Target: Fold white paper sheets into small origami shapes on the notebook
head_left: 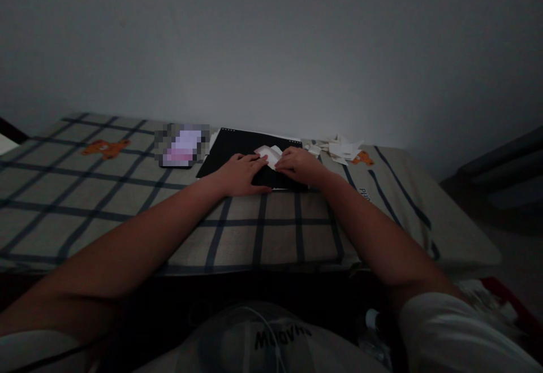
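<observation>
A small piece of pale pinkish-white folded paper (269,155) lies on a black notebook cover (229,146) with holes along its far edge. My left hand (245,175) rests flat on the cover, fingers spread, its fingertips at the paper's left side. From the right, my right hand (300,165) has its fingers bent and close together, pinching the paper's right edge. Both hands partly cover the paper, so its full shape is hidden. White sheet edges show from under the black cover.
A phone (180,150) with a blurred-out screen lies left of the notebook. Crumpled white paper scraps (341,148) are heaped to the right. The checked tablecloth (127,192) covers a table against a grey wall (271,51). A clear bottle (373,333) stands below, near my right side.
</observation>
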`<state>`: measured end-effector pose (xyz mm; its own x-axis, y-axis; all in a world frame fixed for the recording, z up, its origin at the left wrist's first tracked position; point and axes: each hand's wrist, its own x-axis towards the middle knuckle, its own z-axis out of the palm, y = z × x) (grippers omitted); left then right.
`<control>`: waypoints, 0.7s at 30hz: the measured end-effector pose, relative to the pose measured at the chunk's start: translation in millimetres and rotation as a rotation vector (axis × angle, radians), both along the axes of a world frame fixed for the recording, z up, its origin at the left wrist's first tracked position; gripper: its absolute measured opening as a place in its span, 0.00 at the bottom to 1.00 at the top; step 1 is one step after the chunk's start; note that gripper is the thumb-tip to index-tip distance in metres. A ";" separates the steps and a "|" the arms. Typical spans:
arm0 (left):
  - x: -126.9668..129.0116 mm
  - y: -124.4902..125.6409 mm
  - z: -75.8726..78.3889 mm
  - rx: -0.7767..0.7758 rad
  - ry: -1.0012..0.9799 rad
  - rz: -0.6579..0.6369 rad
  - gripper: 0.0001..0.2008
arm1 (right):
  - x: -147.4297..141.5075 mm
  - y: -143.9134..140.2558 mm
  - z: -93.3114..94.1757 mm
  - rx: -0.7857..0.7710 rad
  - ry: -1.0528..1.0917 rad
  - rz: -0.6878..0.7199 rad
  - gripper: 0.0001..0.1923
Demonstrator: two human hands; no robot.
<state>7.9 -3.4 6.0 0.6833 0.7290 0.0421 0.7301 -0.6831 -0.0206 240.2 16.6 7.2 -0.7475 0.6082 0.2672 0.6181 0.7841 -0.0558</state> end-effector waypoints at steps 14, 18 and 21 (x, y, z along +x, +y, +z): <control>0.4 -1.3 0.8 -0.012 -0.001 -0.015 0.43 | -5.9 -3.9 -2.3 0.220 -0.016 -0.054 0.13; 0.4 -0.8 -0.7 -0.004 -0.013 -0.018 0.42 | -5.6 -3.7 -3.1 0.211 -0.049 -0.006 0.12; 0.7 -0.4 -0.1 -0.009 -0.015 -0.021 0.42 | -4.3 -2.6 -3.8 0.212 -0.057 0.009 0.12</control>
